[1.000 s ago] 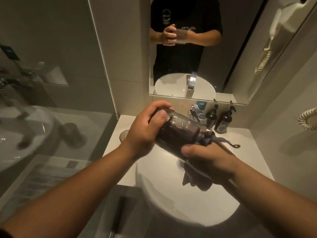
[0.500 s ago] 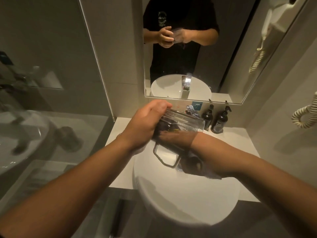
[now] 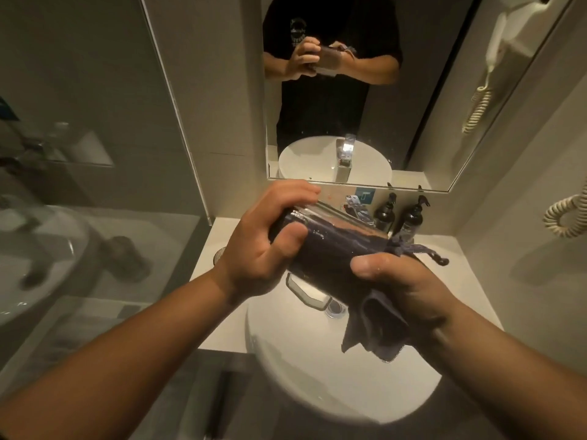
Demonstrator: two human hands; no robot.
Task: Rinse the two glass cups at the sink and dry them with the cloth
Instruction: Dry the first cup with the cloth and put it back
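The left hand (image 3: 263, 249) has its fingers (image 3: 297, 193) curled over the far side of the glass cup (image 3: 333, 227), thumb pressed on the near side, clamped around its base end. The cup lies on its side above the sink (image 3: 317, 392), mouth pointing right, handle (image 3: 306, 292) hanging down. A dark cloth (image 3: 330, 249) is stuffed inside it. The right hand (image 3: 403, 290) grips the cloth at the cup's mouth, thumb on top, fingers closed on the fabric, whose loose end hangs below the palm. Two dark pump bottles (image 3: 411, 217) stand on the table (image 3: 219, 246) at the far right, below the mirror (image 3: 413, 90).
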